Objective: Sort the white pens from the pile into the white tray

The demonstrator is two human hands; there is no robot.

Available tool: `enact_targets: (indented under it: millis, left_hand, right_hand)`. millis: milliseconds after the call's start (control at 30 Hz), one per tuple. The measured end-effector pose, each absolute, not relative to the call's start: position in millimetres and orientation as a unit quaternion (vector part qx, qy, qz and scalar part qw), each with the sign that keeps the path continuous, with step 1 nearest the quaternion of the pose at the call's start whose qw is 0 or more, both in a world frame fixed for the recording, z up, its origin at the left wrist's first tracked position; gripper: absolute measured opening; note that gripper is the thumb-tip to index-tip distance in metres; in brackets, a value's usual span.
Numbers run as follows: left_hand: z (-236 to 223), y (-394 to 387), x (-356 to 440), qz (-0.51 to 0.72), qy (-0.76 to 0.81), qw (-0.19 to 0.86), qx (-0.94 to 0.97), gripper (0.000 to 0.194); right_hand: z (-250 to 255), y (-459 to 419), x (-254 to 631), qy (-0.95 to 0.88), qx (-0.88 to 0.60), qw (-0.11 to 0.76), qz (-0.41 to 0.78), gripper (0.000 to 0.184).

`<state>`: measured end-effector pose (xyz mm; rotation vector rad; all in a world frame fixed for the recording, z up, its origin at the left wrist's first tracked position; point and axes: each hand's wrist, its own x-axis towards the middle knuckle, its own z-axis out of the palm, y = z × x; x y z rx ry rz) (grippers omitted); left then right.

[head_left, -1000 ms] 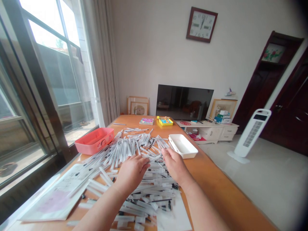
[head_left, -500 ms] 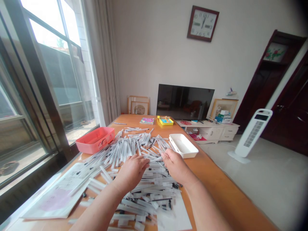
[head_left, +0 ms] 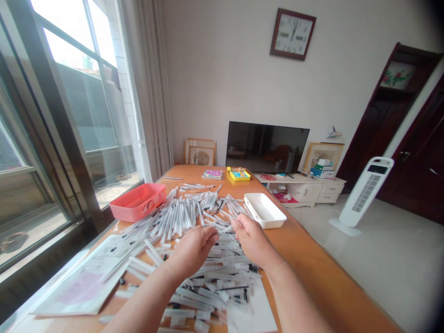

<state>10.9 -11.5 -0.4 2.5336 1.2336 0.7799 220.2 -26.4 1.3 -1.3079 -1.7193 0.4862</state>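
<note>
Translucent plastic pen parts (head_left: 194,300), mixed with small dark pieces, litter the near end of the table (head_left: 312,282), some of them over a white sheet (head_left: 256,314); a paper with a pale purple patch (head_left: 79,286) lies at the left edge. Above this litter, the left hand (head_left: 197,245) has its fingers bent inward, back of the hand up, while the right hand (head_left: 249,235) has thumb and forefinger brought together, facing it. In the narrow gap between the two, just beside both sets of fingertips, a slim clear piece (head_left: 226,229) shows; whether either grip is closed on it or it lies behind them, I cannot tell. Beyond the left hand, clear pens (head_left: 185,215) fan out in a thick heap, with the red basket (head_left: 137,203) near its left side and the white tray (head_left: 266,211) to the right, just past the right hand. Farther along lie a single pen (head_left: 173,178), a colourful booklet (head_left: 212,174) and a yellow box (head_left: 239,175). Behind the table stands a dark television (head_left: 267,147), with a square clock (head_left: 293,34) high on the wall.
</note>
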Motion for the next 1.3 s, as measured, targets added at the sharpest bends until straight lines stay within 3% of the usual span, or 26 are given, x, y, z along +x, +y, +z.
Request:
enact_targets:
  millis: [167,367,567,800,1000,1200,1300]
  left_hand:
    - [-2.4,-10.9,11.5,0.295,0.449,0.114,0.835,0.015]
    - [2.6,-12.8,10.7,0.276,0.414,0.141,0.856,0.03]
    - [-0.9,-10.1,10.9,0.303,0.457,0.102,0.83,0.017]
    - [3.7,-9.8,9.6,0.303,0.424,0.108,0.847,0.032]
    - [3.2,-10.9,9.7,0.299,0.422,0.079,0.852,0.031]
    - [2.1,-8.7,6.2,0.294,0.425,0.07,0.854,0.029]
    - [2.1,-9.5,6.2,0.294,0.423,0.062,0.855,0.03]
  right_hand:
    - [1.7,-26.4,218.3,-0.685,-0.529,0.459,0.199,0.035]
    - [-1.4,-24.7,217.8,-0.677,-0.519,0.463,0.239,0.035]
    - [0.1,-26.6,216.6,-0.664,-0.514,0.47,0.272,0.032]
    - [5.8,-26.4,214.4,-0.617,-0.478,0.492,0.385,0.029]
    - [2.0,-24.5,218.2,-0.625,-0.529,0.472,0.325,0.047]
    - [2.6,-23.6,220.4,-0.618,-0.519,0.46,0.37,0.034]
    - [1.6,-23.5,220.1,-0.625,-0.525,0.458,0.352,0.04]
